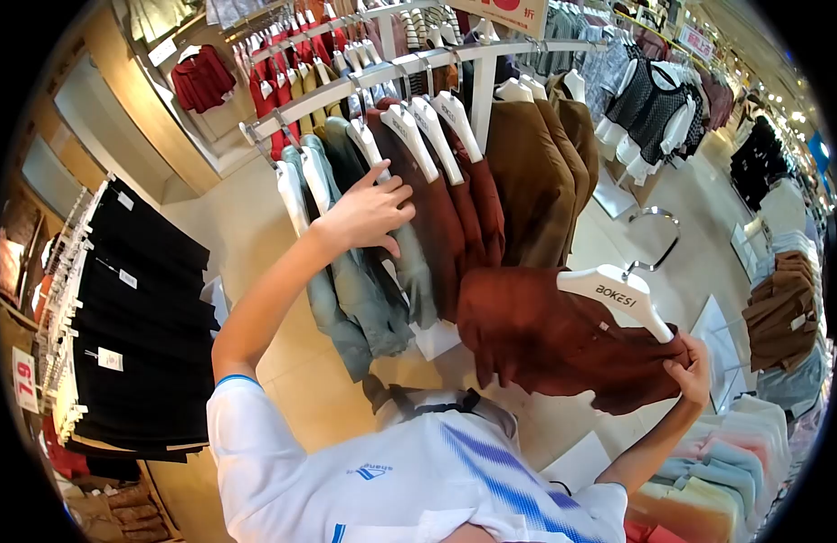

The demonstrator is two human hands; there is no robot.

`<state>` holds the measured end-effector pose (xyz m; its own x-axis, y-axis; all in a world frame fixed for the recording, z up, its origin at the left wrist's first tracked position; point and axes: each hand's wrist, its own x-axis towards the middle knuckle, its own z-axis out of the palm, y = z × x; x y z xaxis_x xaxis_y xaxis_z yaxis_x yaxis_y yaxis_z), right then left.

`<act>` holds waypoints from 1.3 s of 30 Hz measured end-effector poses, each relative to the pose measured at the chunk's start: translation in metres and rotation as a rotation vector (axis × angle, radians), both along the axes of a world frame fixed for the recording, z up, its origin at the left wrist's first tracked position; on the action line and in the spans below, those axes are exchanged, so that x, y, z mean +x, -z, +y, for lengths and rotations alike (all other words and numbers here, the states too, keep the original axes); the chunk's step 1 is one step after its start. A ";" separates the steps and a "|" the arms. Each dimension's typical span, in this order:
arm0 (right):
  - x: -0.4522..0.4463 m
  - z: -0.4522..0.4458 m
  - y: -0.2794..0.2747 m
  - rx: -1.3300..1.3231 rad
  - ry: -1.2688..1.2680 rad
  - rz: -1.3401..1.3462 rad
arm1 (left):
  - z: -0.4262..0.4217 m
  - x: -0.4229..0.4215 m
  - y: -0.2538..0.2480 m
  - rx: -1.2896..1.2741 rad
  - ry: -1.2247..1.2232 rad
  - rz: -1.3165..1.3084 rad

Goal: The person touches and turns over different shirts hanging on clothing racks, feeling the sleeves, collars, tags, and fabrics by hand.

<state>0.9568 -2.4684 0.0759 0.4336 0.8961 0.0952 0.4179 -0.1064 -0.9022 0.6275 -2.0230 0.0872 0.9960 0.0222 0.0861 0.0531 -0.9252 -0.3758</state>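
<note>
My right hand (692, 369) is closed on the shoulder of a rust-brown garment (563, 330), which hangs on a white hanger (616, 297) marked BOKESI. That hanger's metal hook is off the rack and points up. My left hand (369, 213), fingers apart, is at the grey-green garments (351, 290) on the white rack (337, 90), close to a white hanger (368, 149). More rust-brown garments (446, 217) hang just right of it, on white hangers.
Olive-brown garments (532, 172) hang further right on the rack. Black garments (138, 317) with tags hang at the left. Pastel garments (722, 466) are at the lower right, and brown ones (785, 312) above them. A white board (715, 348) stands near my right hand.
</note>
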 end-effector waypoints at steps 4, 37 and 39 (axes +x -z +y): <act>-0.007 0.010 0.004 0.011 0.020 -0.100 | 0.009 -0.005 -0.003 -0.026 0.046 0.039; -0.170 -0.038 -0.085 0.401 0.463 0.007 | -0.041 -0.015 -0.011 -1.546 0.406 -0.497; -0.213 -0.025 -0.118 0.394 0.465 -0.020 | -0.038 -0.017 -0.010 -1.867 0.317 -0.287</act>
